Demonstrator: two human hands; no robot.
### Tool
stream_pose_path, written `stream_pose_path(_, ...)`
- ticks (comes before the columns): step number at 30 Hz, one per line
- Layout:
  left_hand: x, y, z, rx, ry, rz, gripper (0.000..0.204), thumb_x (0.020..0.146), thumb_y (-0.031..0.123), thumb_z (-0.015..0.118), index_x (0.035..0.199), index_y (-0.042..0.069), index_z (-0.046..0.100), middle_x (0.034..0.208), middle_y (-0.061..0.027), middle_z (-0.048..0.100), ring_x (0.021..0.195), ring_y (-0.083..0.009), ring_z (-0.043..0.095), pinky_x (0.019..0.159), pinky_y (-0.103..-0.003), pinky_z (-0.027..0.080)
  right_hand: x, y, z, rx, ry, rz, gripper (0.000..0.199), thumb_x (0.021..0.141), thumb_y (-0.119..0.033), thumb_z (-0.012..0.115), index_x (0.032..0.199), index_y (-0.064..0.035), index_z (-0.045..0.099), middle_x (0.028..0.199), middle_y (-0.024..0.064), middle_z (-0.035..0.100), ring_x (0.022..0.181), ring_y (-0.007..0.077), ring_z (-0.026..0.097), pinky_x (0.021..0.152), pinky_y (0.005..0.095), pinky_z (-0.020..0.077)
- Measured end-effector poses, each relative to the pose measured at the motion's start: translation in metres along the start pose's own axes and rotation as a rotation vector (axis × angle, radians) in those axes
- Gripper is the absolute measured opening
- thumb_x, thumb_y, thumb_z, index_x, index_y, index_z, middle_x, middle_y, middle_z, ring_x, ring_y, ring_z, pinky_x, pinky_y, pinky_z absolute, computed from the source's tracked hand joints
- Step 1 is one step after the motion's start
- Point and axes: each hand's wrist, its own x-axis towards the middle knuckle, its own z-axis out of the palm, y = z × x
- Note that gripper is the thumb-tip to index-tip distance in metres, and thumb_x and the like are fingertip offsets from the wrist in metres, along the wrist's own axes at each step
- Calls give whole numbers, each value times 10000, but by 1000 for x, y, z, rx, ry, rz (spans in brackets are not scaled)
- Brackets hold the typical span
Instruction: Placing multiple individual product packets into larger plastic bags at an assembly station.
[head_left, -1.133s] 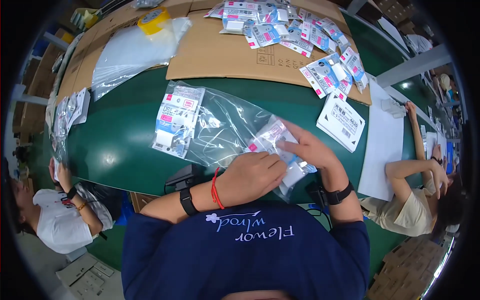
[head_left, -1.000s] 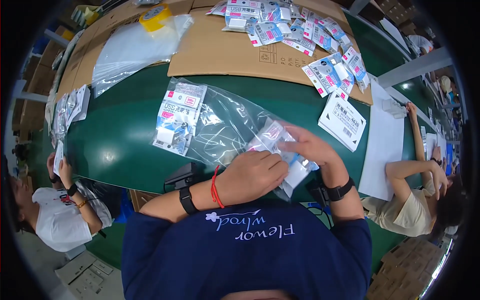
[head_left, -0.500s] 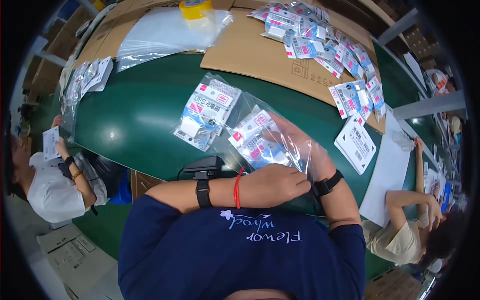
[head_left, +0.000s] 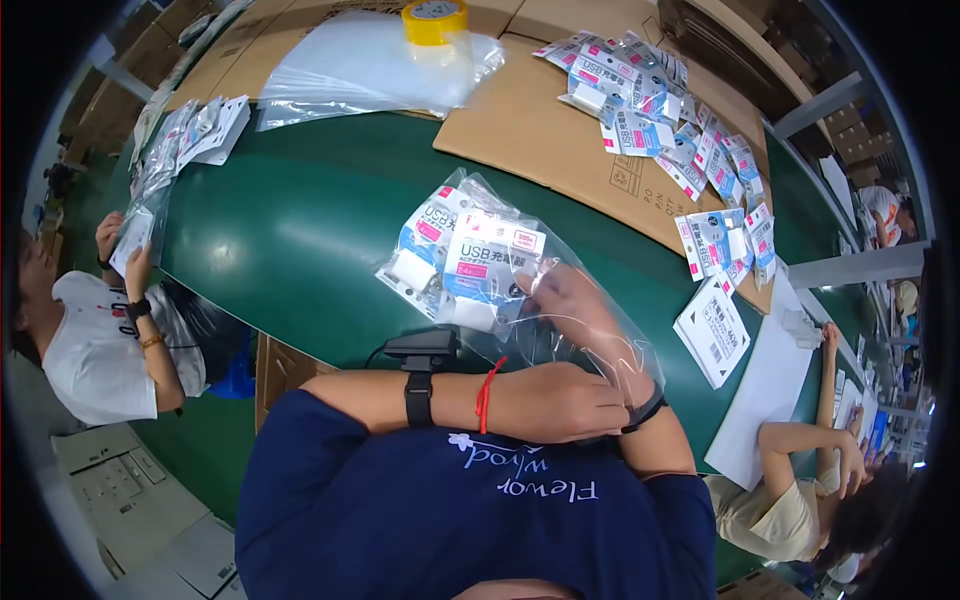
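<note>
Inside the clear bag (head_left: pixel 525 341) above the near middle of the counter (head_left: pixel 300 230), the right hand (head_left: pixel 572 305) is gripping a pack (head_left: pixel 488 262) by its right edge, the pack overlapping other packs (head_left: pixel 422 238) on the left. The left hand (head_left: pixel 565 402), fingers curled closed, is apparently pinching the bag's mouth by the right wrist. The pack is probably feeling light and stiff, its card edge offering the surest hold, while the film is looking soft, slippery and easily creased.
</note>
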Motion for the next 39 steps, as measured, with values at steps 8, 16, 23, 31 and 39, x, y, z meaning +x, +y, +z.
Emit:
stream_pose_path(8,-4,-4,11,-37,-19,-32,129,879,158,574,883,32,549,737,-86,528,698,-231,583,602,-348,490,8,8,10,727,-44,145,261,920,-237,598,927,22,631,783,69,654,622,103,592,572,219,469)
stream_pose_path(16,-2,2,11,-161,-131,-26,128,867,156,584,894,35,554,783,-90,566,748,-226,603,630,-344,495,32,-7,35,853,49,68,213,940,-174,564,986,27,615,807,64,645,663,100,592,611,215,471)
stream_pose_path(23,-12,-9,-28,207,251,17,228,830,171,643,1022,49,620,932,-118,631,871,-319,614,775,-394,499,-6,-15,9,763,33,64,299,948,-212,550,1137,16,591,965,81,649,799,104,594,658,232,492)
stream_pose_path(31,-43,-50,-86,1000,81,-686,544,855,344,622,1311,75,499,1413,-156,402,1335,-363,319,1063,-547,249,-60,40,-46,335,-177,58,336,925,-235,580,1222,-80,592,958,37,653,830,107,588,673,269,485)
stream_pose_path(39,-47,-49,-97,1208,59,-690,558,862,321,614,1344,82,468,1448,-143,375,1355,-343,308,1088,-557,211,-99,50,-118,-275,288,4,291,890,-225,621,1117,-45,649,1112,122,626,989,262,602,858,334,480)
